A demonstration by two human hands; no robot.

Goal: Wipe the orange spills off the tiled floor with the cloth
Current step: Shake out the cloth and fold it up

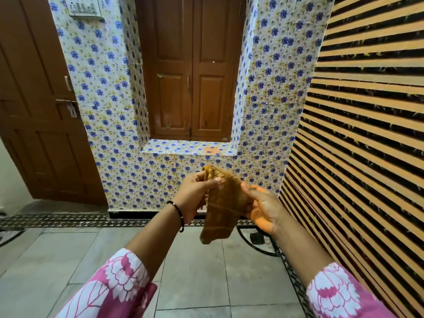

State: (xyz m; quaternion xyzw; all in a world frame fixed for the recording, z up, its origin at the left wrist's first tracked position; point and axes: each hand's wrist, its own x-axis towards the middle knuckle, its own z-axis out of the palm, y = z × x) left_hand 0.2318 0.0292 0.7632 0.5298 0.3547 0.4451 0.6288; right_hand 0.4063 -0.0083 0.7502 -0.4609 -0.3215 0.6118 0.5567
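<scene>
Head view: left hand [195,196] and right hand [263,210] both pinch the mustard cloth [223,203] (limp, light, stained), so it's probably best bunched into a wad

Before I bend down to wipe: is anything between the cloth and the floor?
Nothing visible. Both hands, left and right, hold the cloth in the air, and the grey floor below it is bare.

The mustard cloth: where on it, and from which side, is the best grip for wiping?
Probably the bunched upper part of the mustard cloth, taken from above. The left hand and right hand already pinch it there from either side, while the lower end hangs loose, free to meet the tiled floor.
</scene>
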